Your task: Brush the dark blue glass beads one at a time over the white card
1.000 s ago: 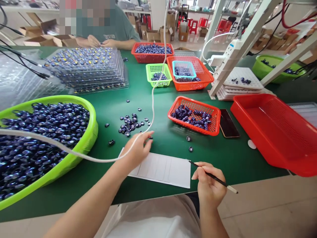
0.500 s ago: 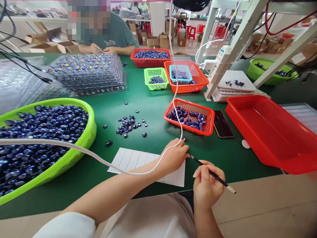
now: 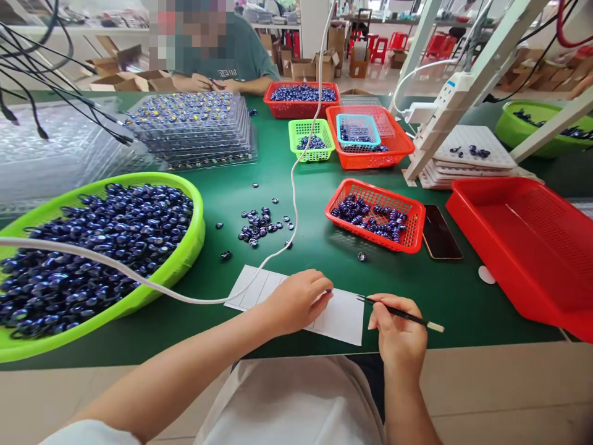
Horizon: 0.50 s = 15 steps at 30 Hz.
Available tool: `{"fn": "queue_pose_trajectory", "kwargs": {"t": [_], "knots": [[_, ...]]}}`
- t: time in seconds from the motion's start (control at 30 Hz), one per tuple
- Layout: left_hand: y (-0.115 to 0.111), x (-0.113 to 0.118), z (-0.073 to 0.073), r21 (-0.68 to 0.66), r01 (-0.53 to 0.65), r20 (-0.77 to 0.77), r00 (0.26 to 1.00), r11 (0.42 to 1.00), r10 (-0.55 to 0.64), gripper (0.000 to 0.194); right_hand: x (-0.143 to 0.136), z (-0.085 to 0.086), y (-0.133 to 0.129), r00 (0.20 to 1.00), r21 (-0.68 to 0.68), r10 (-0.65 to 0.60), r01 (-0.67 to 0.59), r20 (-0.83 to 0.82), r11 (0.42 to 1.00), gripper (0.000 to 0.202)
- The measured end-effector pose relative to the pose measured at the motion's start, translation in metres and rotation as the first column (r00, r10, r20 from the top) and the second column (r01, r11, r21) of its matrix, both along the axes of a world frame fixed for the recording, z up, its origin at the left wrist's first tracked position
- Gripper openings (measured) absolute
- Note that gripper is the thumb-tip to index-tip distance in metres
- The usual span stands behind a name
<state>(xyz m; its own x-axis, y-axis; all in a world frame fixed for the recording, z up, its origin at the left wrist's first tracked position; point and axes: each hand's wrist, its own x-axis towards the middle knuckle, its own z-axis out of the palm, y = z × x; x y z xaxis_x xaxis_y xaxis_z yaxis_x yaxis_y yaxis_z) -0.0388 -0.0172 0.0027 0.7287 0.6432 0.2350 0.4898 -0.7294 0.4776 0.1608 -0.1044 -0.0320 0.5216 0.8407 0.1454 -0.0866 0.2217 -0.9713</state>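
My left hand [image 3: 299, 303] is over the white ruled paper [image 3: 345, 315], thumb and fingertips pinched on a small dark blue shiny piece [image 3: 329, 290]. My right hand [image 3: 401, 327] grips a pair of thin black tweezers [image 3: 403, 313] with a pale rear end. Their tips point left above the paper's right side, apart from my left hand. Beyond the paper, a loose scatter of blue pieces [image 3: 262, 225] lies on the green table [image 3: 306, 247]. One single piece [image 3: 362, 256] sits nearer the red basket [image 3: 375, 241], which holds several more.
A big green basket [image 3: 197, 228] heaped with blue pieces stands at left. A white cable [image 3: 204, 301] hangs across the view. To the right are a phone [image 3: 442, 232] and a red tray [image 3: 523, 259]. Stacked clear trays [image 3: 245, 139] and a seated person [image 3: 245, 49] are at the back.
My left hand has drawn back leftward over the paper, and the small blue piece now shows at its fingertips. The tweezers have tilted flatter. The whole view has shifted slightly.
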Motion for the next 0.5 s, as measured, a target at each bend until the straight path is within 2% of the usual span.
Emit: {"fn": "queue_pose_trajectory", "kwargs": {"t": [0.07, 0.13, 0.27, 0.33, 0.5], "knots": [[-0.015, -0.02, -0.001, -0.021, 0.029, 0.018, 0.999, 0.999, -0.028, 0.018, -0.002, 0.004, -0.002, 0.988, -0.146, 0.145, -0.135, 0.059, 0.98, 0.019], [-0.03, -0.034, -0.005, -0.037, 0.083, 0.037, 0.996, 0.996, -0.081, 0.019, -0.005, 0.009, -0.004, 0.954, -0.294, 0.28, -0.239, 0.108, 0.926, 0.022], [-0.047, -0.045, -0.016, -0.037, 0.197, -0.017, 0.98, 0.98, -0.198, 0.031, -0.004, 0.019, 0.0, 0.822, -0.502, 0.556, -0.433, 0.121, 0.749, 0.021], [-0.05, -0.045, -0.02, -0.024, 0.218, -0.041, 0.975, 0.976, -0.219, 0.034, -0.001, 0.022, 0.004, 0.786, -0.547, 0.608, -0.46, 0.115, 0.699, 0.021], [-0.049, -0.043, -0.022, -0.009, 0.218, -0.024, 0.976, 0.976, -0.218, 0.031, 0.002, 0.025, 0.008, 0.786, -0.577, 0.611, -0.456, 0.096, 0.678, 0.022]]}}
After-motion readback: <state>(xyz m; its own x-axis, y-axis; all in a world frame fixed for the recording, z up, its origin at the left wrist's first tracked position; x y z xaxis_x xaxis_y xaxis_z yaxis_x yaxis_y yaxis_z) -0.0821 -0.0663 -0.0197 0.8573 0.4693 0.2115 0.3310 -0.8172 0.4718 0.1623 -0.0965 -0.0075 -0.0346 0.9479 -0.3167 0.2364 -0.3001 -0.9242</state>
